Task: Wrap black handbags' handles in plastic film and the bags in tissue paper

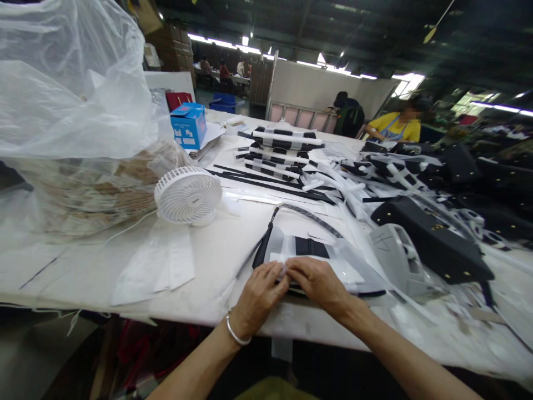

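Observation:
A black bag (pixel 311 248) lies flat near the table's front edge, partly covered in translucent white wrapping (pixel 353 266). Its dark strap (pixel 310 213) loops out behind it. My left hand (pixel 261 293), a bangle on its wrist, is closed with fingertips pinching the wrapping at the bag's near left corner. Right beside it, my right hand (pixel 317 279) pinches the same spot, thumb and fingers pressed together. The two sets of fingertips almost touch and hide most of what lies between them.
To the left are a white fan (pixel 189 195), white paper sheets (pixel 156 264) and a large plastic sack (pixel 70 111). Farther back, a blue box (pixel 188 126) and stacked wrapped bundles (pixel 283 150). At right, a tape dispenser-like grey object (pixel 393 255) and black bags (pixel 433 239); a person in yellow (pixel 395 128) beyond.

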